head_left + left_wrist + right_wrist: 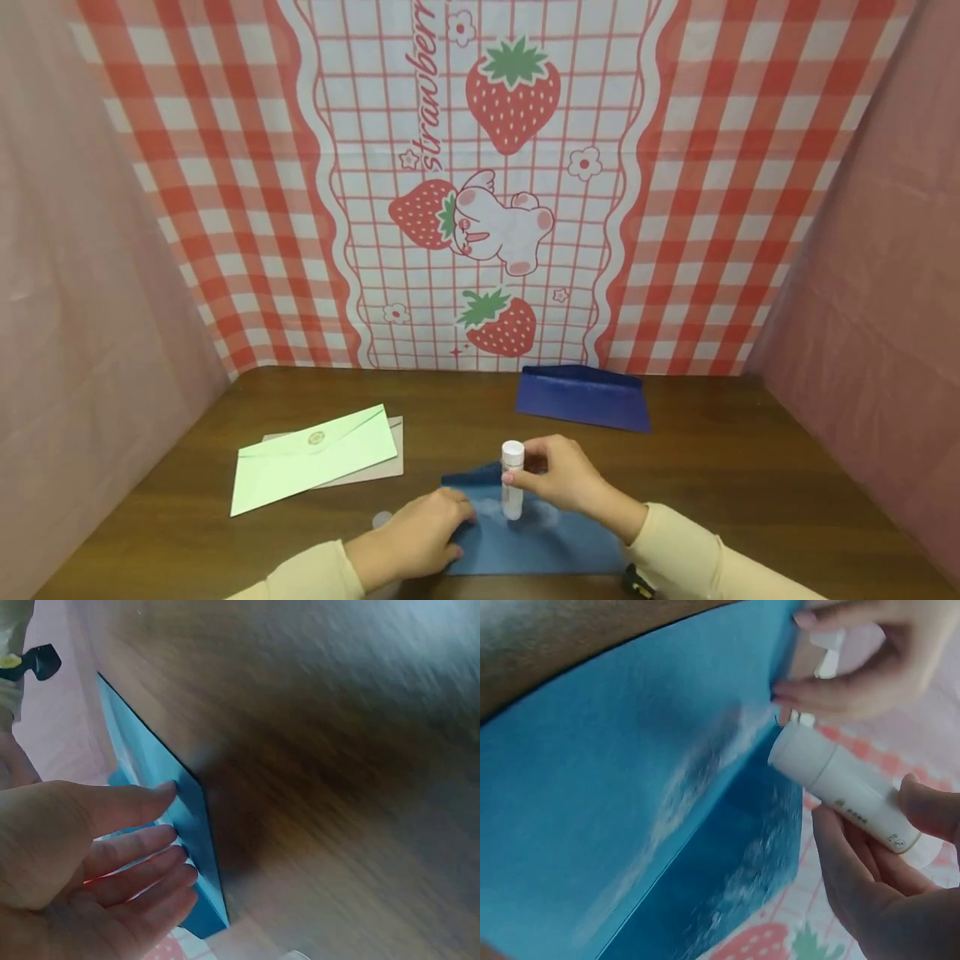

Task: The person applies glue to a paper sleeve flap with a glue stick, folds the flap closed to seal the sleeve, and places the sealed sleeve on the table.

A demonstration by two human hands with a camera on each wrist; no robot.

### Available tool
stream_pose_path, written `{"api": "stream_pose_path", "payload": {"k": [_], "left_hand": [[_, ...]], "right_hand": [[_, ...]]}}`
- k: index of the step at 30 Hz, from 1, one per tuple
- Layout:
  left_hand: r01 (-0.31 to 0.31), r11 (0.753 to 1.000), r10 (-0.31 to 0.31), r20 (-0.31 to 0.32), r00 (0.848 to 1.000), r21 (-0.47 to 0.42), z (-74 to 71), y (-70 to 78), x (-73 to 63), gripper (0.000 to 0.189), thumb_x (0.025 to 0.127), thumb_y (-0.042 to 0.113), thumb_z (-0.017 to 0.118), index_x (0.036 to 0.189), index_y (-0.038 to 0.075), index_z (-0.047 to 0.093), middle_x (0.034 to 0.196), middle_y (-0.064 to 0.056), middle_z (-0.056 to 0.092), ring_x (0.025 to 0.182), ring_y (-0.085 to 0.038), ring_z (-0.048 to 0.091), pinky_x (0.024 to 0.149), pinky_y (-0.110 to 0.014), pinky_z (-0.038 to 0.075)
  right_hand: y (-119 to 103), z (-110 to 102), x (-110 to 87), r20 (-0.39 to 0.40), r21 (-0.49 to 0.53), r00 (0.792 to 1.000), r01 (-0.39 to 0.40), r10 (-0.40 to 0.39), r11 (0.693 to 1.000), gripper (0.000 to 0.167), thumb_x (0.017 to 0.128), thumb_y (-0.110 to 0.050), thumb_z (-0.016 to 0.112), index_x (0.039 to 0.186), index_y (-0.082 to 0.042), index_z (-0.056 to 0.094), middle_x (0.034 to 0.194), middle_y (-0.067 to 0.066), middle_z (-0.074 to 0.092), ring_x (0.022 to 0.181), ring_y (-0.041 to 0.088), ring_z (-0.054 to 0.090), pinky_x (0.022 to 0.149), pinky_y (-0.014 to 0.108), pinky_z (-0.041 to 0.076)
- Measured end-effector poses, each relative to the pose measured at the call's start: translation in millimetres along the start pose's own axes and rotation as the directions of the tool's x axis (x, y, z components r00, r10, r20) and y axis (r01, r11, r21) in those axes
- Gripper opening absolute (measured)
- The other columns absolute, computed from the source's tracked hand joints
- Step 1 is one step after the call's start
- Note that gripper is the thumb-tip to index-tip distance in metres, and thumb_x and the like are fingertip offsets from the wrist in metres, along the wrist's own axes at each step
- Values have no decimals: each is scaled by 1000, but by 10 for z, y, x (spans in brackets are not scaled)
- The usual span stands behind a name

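Note:
My right hand (566, 477) pinches a white glue stick (512, 487) between thumb and fingers. The stick stands nearly upright over a blue envelope (547, 548) lying on the table. Whitish glue smears (679, 799) streak the envelope's body, and more cover its unfolded darker flap (735, 855). At the envelope's left side, my left hand (420, 533) rests with its fingertips on the paper. The left wrist view shows that thumb (139, 806) apart from the other fingers, with nothing gripped. A small round whitish cap-like piece (382, 519) lies beside the left hand, partly hidden.
To the left, a pale green envelope (300, 471) with a round seal overlaps a greyish one (375, 473). A dark blue envelope (585, 404) with its flap up lies at the back. Behind the wooden table (720, 467) hangs a strawberry-patterned cloth (720, 167).

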State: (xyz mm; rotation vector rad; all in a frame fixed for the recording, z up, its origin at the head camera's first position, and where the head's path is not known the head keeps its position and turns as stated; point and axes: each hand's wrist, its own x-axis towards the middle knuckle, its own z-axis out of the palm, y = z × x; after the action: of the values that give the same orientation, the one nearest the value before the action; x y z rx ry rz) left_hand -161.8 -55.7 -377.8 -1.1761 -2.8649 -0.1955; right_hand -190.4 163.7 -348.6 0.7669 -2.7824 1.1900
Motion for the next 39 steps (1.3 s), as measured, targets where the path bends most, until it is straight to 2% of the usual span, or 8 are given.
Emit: {"api": "stream_pose_path", "payload": {"k": [3, 6, 13, 20, 24, 29, 35, 39], "left_hand": [[24, 999, -24, 10, 1000, -40, 20, -60, 1, 31, 74, 18, 81, 102, 9, 71, 103, -3, 71, 104, -18, 66, 86, -27, 56], [28, 998, -27, 14, 1000, -60, 31, -96, 1, 33, 74, 19, 81, 103, 8, 71, 104, -3, 72, 105, -18, 66, 88, -28, 55], [38, 996, -36, 28, 999, -82, 25, -144, 14, 35, 72, 20, 83, 104, 9, 72, 104, 0, 72, 103, -15, 66, 88, -27, 55], [22, 994, -19, 28, 999, -107, -11, -188, 24, 38, 69, 21, 85, 103, 9, 72, 100, 1, 72, 98, -11, 66, 86, -23, 54], [17, 994, -12, 45, 999, -111, -22, -196, 17, 40, 68, 21, 86, 104, 10, 73, 101, 1, 72, 97, -9, 66, 85, -21, 54], [-8, 996, 12, 39, 999, -94, -24, -196, 4, 39, 68, 21, 85, 104, 9, 74, 98, 2, 71, 92, -7, 66, 81, -17, 53], [-29, 995, 31, 25, 999, -97, -14, -221, 10, 37, 68, 20, 86, 102, 9, 75, 94, 2, 72, 89, -4, 65, 79, -15, 53], [-57, 995, 57, 5, 998, -84, -23, -257, 43, 37, 65, 20, 87, 98, 9, 76, 90, 1, 72, 85, -3, 64, 75, -14, 52]], "right_hand": [[-35, 135, 58, 10, -28, 998, 66, -65, 997, 19, 83, -22, 74, 94, -7, 73, 89, 6, 75, 78, 11, 69, 66, 17, 53], [-49, 242, 106, 27, -7, 995, 99, -98, 995, 13, 83, -18, 74, 91, -8, 73, 86, 5, 75, 75, 6, 68, 64, 16, 51], [-49, 319, 206, 25, -1, 994, 102, -102, 995, 16, 83, -18, 74, 94, -6, 73, 89, 7, 75, 79, 13, 70, 66, 16, 53], [-30, 298, 266, 66, -5, 992, 108, -107, 994, 14, 82, -18, 75, 89, -6, 72, 86, 6, 75, 78, 5, 66, 63, 14, 50], [-29, 308, 277, 97, 37, 990, 98, -101, 994, 16, 84, -17, 73, 92, -3, 71, 90, 10, 75, 81, 15, 71, 66, 17, 55], [-11, 346, 275, 99, 59, 989, 107, -112, 993, 22, 87, -16, 70, 100, 1, 69, 97, 18, 74, 87, 28, 73, 70, 24, 59], [19, 356, 258, 94, 61, 988, 118, -124, 991, 23, 87, -17, 69, 100, 2, 69, 96, 17, 74, 86, 27, 73, 70, 21, 58], [44, 323, 228, 103, 73, 989, 98, -105, 993, 26, 88, -20, 68, 104, 1, 69, 98, 17, 74, 88, 27, 73, 70, 21, 58]]}}
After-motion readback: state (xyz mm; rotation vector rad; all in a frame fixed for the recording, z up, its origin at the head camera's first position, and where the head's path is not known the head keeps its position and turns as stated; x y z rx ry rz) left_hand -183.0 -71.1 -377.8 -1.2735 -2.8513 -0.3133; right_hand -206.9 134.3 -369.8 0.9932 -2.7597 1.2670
